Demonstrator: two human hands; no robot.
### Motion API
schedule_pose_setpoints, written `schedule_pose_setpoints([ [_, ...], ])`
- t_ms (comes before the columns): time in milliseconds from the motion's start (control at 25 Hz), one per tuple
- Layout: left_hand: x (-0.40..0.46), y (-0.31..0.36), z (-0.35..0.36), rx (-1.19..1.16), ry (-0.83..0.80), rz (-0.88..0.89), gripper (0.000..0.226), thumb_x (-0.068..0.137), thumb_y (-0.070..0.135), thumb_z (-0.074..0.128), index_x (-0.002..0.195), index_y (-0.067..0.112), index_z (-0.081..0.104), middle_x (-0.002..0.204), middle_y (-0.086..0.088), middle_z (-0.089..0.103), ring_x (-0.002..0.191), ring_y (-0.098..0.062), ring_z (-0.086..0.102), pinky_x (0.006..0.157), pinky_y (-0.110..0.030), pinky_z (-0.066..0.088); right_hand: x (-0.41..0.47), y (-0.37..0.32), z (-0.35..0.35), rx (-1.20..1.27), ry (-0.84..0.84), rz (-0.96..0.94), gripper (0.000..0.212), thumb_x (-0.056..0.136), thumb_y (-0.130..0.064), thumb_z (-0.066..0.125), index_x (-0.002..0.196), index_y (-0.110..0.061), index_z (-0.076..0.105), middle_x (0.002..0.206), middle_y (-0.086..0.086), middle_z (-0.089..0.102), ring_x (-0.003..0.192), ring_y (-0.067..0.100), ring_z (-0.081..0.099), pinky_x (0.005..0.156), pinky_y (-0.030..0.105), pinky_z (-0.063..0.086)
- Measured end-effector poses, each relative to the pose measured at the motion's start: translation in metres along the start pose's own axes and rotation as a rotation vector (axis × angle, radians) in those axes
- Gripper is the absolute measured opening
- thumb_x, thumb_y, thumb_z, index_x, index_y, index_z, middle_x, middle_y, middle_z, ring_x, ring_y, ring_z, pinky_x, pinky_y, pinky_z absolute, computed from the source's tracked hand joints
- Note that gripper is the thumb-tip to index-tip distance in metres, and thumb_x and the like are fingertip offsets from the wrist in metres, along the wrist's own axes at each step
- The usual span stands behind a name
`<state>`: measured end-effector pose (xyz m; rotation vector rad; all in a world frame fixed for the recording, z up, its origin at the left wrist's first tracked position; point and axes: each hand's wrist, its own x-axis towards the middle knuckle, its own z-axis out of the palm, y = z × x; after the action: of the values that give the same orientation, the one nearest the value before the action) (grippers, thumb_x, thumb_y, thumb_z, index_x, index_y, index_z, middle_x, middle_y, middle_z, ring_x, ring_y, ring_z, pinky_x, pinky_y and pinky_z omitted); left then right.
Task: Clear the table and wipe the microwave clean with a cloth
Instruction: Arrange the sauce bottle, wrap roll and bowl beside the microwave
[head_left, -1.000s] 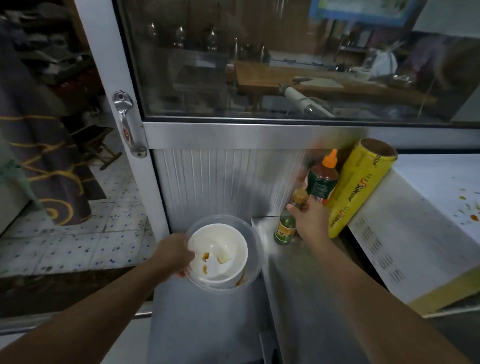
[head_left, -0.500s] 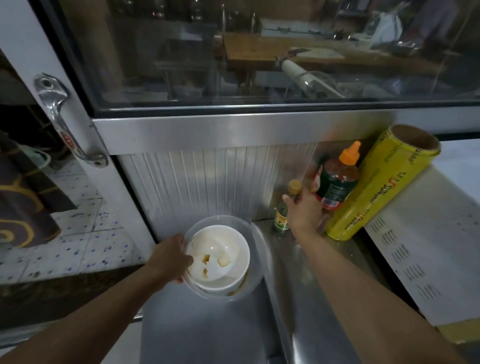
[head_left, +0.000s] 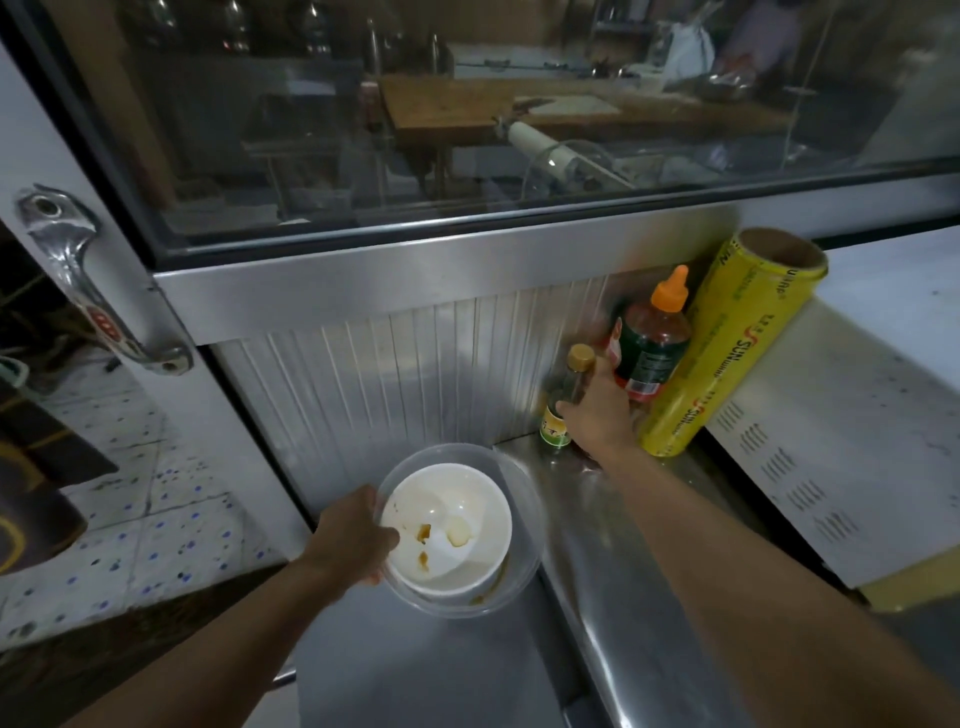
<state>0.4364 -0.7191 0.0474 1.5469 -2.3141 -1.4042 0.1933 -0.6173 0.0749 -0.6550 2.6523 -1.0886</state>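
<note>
My left hand (head_left: 353, 540) grips the rim of a clear plastic bowl (head_left: 524, 519) with a dirty white bowl (head_left: 467, 525) stacked inside it, held just left of the steel counter (head_left: 613, 571). Brown sauce stains mark the white bowl. My right hand (head_left: 600, 410) reaches to the counter's back corner, its fingers around a small green bottle with a gold cap (head_left: 558, 415). A sauce bottle with an orange nozzle (head_left: 652, 338) stands just behind my hand. The white microwave (head_left: 857, 415) sits at the right.
A yellow cling-film roll (head_left: 727, 353) leans in the corner against the microwave. A ribbed metal panel and a glass window rise behind the counter. A door with a metal handle (head_left: 88, 291) is at the left, above tiled floor.
The view has moved closer and tilted. My right hand has slid further back into the corner with the small bottle. My left hand keeps holding the stacked bowls.
</note>
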Motion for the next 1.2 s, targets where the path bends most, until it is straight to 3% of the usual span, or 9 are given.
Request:
schedule_pose_setpoints([
  [80,-0.002,0.004,0.005,-0.034,-0.029,0.009,0.020,0.082,-0.002,0.059,0.097,0.009,0.053,0.089,-0.011,0.059,0.062,-0.022,0.060,0.040,-0.023,0.052,-0.018,-0.002,-0.013,0.038,-0.053,-0.013,0.074,0.084,-0.007,0.063,0.144,-0.018,0.022,0.129,0.009,0.056,0.119,0.029,0.053,0.098,0.034,0.041],
  [160,-0.002,0.010,0.015,-0.058,-0.061,0.015,0.025,0.082,-0.001,0.058,0.105,0.007,0.055,0.094,-0.011,0.058,0.067,-0.022,0.060,0.040,-0.024,0.052,-0.034,-0.002,-0.029,0.069,-0.042,-0.035,0.066,0.084,-0.008,0.064,0.141,-0.016,0.031,0.134,0.006,0.053,0.123,0.026,0.050,0.101,0.033,0.039],
  [360,0.008,0.040,0.055,-0.025,-0.093,0.067,0.040,0.084,0.004,0.058,0.123,0.005,0.050,0.117,-0.018,0.058,0.092,-0.029,0.059,0.068,-0.037,0.056,-0.057,0.023,-0.065,0.055,-0.062,-0.002,0.062,0.080,-0.012,0.069,0.134,-0.019,0.039,0.130,0.001,0.056,0.118,0.021,0.054,0.098,0.034,0.043],
  [560,0.021,0.070,0.104,-0.015,-0.115,0.046,0.039,0.088,0.009,0.060,0.126,0.008,0.050,0.123,-0.016,0.058,0.105,-0.033,0.060,0.088,-0.046,0.054,-0.065,0.064,-0.082,0.101,-0.041,0.112,0.069,0.074,-0.026,0.075,0.134,-0.017,0.041,0.120,-0.001,0.053,0.106,0.018,0.056,0.096,0.037,0.046],
  [720,0.034,0.078,0.127,0.005,-0.130,-0.009,0.040,0.088,0.011,0.061,0.127,0.008,0.049,0.125,-0.016,0.058,0.106,-0.033,0.061,0.085,-0.042,0.056,-0.070,0.089,-0.090,0.148,0.005,0.127,0.043,0.072,-0.021,0.076,0.106,-0.029,0.052,0.087,-0.018,0.051,0.081,0.007,0.053,0.092,0.041,0.049],
  [800,0.039,0.078,0.133,-0.016,-0.138,-0.031,0.040,0.088,0.012,0.061,0.127,0.008,0.049,0.125,-0.015,0.057,0.107,-0.033,0.060,0.086,-0.045,0.055,-0.072,0.097,-0.091,0.129,0.009,0.137,0.052,0.076,-0.018,0.073,0.123,-0.011,0.051,0.097,-0.012,0.056,0.093,0.017,0.055,0.093,0.037,0.045],
  [920,0.041,0.082,0.136,-0.058,-0.175,-0.054,0.043,0.089,0.014,0.061,0.129,0.010,0.046,0.126,-0.014,0.055,0.109,-0.033,0.058,0.087,-0.045,0.055,-0.076,0.103,-0.090,0.097,0.008,0.162,0.068,0.077,-0.021,0.073,0.135,-0.007,0.040,0.130,0.008,0.054,0.118,0.025,0.052,0.096,0.032,0.040],
  [1080,0.031,0.081,0.130,0.047,-0.175,0.004,0.055,0.087,0.023,0.064,0.134,0.010,0.040,0.130,-0.013,0.053,0.115,-0.032,0.055,0.092,-0.042,0.052,-0.085,0.102,-0.089,0.097,-0.012,0.165,0.059,0.078,-0.015,0.072,0.131,-0.008,0.046,0.121,0.003,0.055,0.119,0.023,0.051,0.091,0.024,0.036],
  [1200,0.016,0.082,0.118,0.115,-0.183,0.076,0.058,0.086,0.027,0.064,0.135,0.013,0.036,0.131,-0.010,0.052,0.116,-0.029,0.054,0.093,-0.039,0.051,-0.098,0.093,-0.093,0.085,-0.022,0.149,0.063,0.076,-0.016,0.073,0.132,-0.009,0.045,0.127,0.005,0.054,0.120,0.023,0.051,0.095,0.027,0.037],
])
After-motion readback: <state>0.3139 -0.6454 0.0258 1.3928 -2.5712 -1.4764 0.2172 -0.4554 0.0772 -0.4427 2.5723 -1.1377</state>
